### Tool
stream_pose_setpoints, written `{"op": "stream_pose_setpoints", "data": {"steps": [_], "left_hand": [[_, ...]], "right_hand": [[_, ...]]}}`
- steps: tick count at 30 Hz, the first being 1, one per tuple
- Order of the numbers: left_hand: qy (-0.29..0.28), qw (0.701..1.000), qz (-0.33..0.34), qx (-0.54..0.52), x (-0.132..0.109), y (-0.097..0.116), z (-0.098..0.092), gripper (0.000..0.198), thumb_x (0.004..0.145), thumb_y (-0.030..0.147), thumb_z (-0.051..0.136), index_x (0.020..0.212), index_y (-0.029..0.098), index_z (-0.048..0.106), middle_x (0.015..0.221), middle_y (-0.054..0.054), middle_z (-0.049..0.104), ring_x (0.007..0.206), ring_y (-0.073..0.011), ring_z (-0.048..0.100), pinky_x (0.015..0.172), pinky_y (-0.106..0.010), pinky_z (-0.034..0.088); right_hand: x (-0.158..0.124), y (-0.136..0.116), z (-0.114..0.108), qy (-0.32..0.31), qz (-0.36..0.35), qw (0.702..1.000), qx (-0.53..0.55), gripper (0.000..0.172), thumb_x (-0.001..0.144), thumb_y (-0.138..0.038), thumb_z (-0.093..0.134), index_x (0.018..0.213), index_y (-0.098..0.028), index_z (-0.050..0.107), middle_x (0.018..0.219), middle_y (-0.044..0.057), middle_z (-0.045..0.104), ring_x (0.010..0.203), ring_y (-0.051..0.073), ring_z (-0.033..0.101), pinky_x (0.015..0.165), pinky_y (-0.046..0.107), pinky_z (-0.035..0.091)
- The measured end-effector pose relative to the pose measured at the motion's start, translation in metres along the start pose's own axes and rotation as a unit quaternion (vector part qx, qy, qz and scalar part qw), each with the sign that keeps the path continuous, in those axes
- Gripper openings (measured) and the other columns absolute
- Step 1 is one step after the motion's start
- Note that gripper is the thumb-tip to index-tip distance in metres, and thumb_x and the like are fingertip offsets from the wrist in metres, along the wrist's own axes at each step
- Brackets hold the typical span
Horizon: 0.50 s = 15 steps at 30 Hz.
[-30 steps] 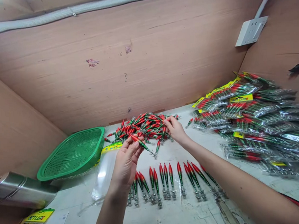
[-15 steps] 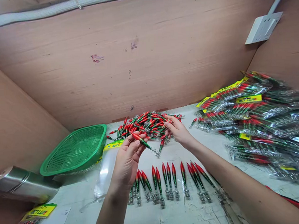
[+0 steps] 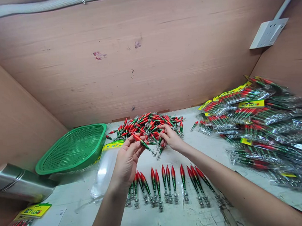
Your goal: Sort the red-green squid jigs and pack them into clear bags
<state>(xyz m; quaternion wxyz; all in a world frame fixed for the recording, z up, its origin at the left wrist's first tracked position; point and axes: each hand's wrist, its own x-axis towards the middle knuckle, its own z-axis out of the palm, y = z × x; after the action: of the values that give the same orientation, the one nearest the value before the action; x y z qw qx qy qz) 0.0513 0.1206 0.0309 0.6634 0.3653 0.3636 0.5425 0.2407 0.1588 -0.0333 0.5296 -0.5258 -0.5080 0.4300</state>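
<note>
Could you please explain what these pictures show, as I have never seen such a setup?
There is no machine: these are a person's bare hands, seen by one head-worn camera looking forward and down. The left hand holds a slim red-and-green lure with metal hooks. The right hand is at the near edge of a heap of similar lures; whether it grips one is unclear. On the pale, worn tabletop, more lures stretch in a loose row. At left are a green perforated plastic basket and clear bags with yellow headers; at right, a pile of filled clear packets.
</note>
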Motion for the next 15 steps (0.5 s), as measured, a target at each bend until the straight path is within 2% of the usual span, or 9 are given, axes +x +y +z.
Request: {"op": "stream_pose_setpoints", "data": {"steps": [8,12,15], "left_hand": [[0.009,1.0,0.007,-0.006,0.005,0.001,-0.005,0.03,0.063,0.014,0.074,0.09,0.016,0.06,0.089,-0.004,0.074,0.079,-0.0134,0.069,0.077,-0.025,0.053],[0.015,1.0,-0.005,-0.013,0.006,0.003,-0.006,0.028,0.064,0.013,0.073,0.09,0.015,0.062,0.087,-0.004,0.074,0.075,-0.0114,0.068,0.072,-0.022,0.053],[-0.002,1.0,-0.023,-0.008,0.002,0.004,-0.003,0.029,0.066,0.012,0.071,0.093,0.014,0.064,0.087,-0.005,0.074,0.075,-0.0112,0.068,0.072,-0.021,0.053]], "right_hand": [[0.009,-0.004,0.014,-0.017,0.039,0.996,0.077,0.022,0.078,-0.017,0.061,0.087,-0.022,0.041,0.054,-0.012,0.045,0.04,0.008,0.049,0.037,0.018,0.037],[-0.007,-0.023,0.009,-0.073,0.037,0.983,0.166,0.023,0.081,-0.03,0.061,0.093,-0.021,0.044,0.067,-0.005,0.057,0.048,0.008,0.049,0.044,0.02,0.039],[-0.028,-0.043,-0.002,-0.121,0.028,0.969,0.214,0.031,0.08,-0.036,0.063,0.103,-0.02,0.049,0.074,-0.002,0.058,0.05,0.007,0.046,0.045,0.021,0.036]]}}
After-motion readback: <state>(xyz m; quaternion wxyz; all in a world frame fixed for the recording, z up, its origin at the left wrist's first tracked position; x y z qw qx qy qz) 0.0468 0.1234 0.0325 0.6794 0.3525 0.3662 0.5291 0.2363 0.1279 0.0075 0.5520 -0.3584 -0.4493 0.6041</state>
